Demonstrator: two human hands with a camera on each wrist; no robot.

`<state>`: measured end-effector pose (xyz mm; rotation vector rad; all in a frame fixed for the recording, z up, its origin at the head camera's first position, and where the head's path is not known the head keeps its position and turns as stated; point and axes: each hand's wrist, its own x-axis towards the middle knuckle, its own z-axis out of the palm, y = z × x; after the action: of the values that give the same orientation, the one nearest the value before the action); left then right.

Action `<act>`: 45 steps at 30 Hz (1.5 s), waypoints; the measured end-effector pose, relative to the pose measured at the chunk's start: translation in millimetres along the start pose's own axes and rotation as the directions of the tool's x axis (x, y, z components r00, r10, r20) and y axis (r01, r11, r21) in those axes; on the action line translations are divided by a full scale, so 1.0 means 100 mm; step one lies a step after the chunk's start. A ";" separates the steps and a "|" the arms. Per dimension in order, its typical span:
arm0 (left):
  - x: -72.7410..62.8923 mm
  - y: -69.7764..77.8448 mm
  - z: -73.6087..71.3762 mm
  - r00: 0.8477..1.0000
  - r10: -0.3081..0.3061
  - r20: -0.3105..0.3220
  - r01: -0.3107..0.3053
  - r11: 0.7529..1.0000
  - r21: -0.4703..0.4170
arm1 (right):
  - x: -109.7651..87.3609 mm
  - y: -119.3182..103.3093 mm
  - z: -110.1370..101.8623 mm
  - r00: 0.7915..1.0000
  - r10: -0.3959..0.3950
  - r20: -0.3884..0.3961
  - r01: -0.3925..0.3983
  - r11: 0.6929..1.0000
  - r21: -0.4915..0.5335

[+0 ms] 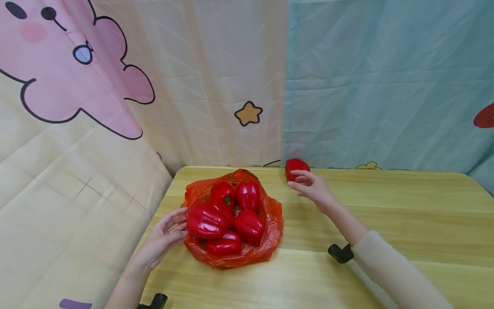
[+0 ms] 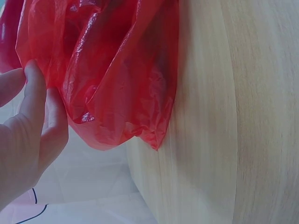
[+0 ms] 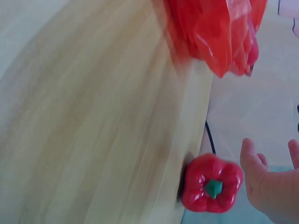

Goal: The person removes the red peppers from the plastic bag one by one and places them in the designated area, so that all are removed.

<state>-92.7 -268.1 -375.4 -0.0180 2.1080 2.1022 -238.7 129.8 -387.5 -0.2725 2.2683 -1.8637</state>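
Several shiny red bell peppers fill an open red plastic bag on the left half of the table. At the bag's left rim is my left hand, fingers loosely bent; in the left wrist view its fingertips meet the bag's side. A single red bell pepper with a green stem sits by the table's back edge. My right hand is beside and partly in front of it, thumb and fingers spread. In the right wrist view a gap separates that hand from the pepper.
The light wooden table stretches to the right of the bag. Behind it hangs a printed curtain, close to the back edge. Black wrist-camera parts stick out by the forearms.
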 end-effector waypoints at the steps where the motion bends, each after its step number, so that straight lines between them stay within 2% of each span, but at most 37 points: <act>1: 0.00 0.00 0.00 1.000 0.003 0.002 -0.003 1.000 -0.005 | -0.02 -0.01 0.03 1.000 -0.008 0.014 0.008 1.000 -0.005; 7: 0.00 -0.01 0.00 1.000 0.013 0.012 -0.013 1.000 -0.001 | -0.11 -0.06 0.19 0.993 -0.048 0.108 0.047 0.999 0.007; 13: 0.04 0.03 0.01 1.000 0.007 0.016 -0.007 0.999 0.043 | -0.20 -0.16 0.38 0.975 -0.088 0.202 0.086 0.996 0.020; 19: 0.05 0.03 0.01 1.000 -0.012 0.010 0.012 0.999 0.052 | -0.28 -0.26 0.64 0.946 -0.129 0.297 0.126 0.992 0.029; 26: 0.05 0.01 0.00 1.000 -0.001 0.024 0.000 0.998 0.059 | -0.32 -0.35 0.94 0.893 -0.202 0.403 0.200 0.979 0.048; 39: 0.00 0.03 0.01 1.000 -0.021 0.010 0.020 0.997 0.071 | -0.37 -0.48 1.43 0.852 -0.260 0.455 0.299 0.954 -0.016; 45: -0.02 0.02 0.00 1.000 -0.024 0.015 0.023 0.998 0.058 | -0.38 -0.47 1.59 0.860 -0.254 0.443 0.298 0.954 -0.032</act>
<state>-91.4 -267.8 -373.2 -0.0189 2.1477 2.0215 -159.3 -19.5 -370.4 -0.9759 2.0869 -1.5958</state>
